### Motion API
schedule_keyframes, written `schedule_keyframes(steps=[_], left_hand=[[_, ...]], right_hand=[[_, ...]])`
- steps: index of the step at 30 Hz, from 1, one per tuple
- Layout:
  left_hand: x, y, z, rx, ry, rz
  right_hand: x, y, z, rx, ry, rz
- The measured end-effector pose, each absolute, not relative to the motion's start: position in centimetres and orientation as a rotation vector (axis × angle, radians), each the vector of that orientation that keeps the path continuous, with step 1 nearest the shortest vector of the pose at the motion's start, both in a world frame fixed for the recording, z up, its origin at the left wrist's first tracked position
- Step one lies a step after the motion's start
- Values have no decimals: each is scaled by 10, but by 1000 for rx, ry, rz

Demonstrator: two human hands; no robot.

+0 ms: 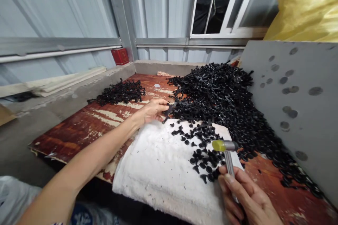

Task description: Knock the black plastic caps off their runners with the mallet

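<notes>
My left hand (155,109) is closed on a small black plastic part (168,108) at the near edge of a large heap of black parts (216,91). In my right hand (244,191) is a small mallet (229,160), held by its metal handle, its head with a yellow face pointing left. Under the mallet lies a folded white cloth (153,161). Scattered over the cloth are several loose black pieces with round heads and short stems (203,158), some close to my right fingers.
A smaller pile of black parts (120,92) lies at the left on the worn red-brown board (87,133). A grey spotted panel (298,105) borders the right side, below a yellow bag (308,10). A red box (120,56) stands in the far corner.
</notes>
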State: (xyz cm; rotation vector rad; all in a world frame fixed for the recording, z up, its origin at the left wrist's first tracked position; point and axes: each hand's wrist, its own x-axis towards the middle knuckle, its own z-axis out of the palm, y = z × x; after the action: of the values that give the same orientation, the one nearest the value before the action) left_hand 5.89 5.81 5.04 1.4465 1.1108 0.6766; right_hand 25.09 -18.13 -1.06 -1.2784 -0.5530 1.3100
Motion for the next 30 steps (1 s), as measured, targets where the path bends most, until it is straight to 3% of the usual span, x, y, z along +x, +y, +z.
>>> schedule_keyframes(steps=[4,9,19,30], left_hand=[[56,-13,46,1576,708,336],[66,-65,44,1753,589,66],[67,-78,24,1354,717,464],[63,-72,4,660,324,230]], right_hand=[[242,-175,-2,-1232,-580,1203],[233,-177,3,-1271,-727,1308],[217,-195,-8,-1123,-632,1464],[205,-194,-11,-894,-489,1586]])
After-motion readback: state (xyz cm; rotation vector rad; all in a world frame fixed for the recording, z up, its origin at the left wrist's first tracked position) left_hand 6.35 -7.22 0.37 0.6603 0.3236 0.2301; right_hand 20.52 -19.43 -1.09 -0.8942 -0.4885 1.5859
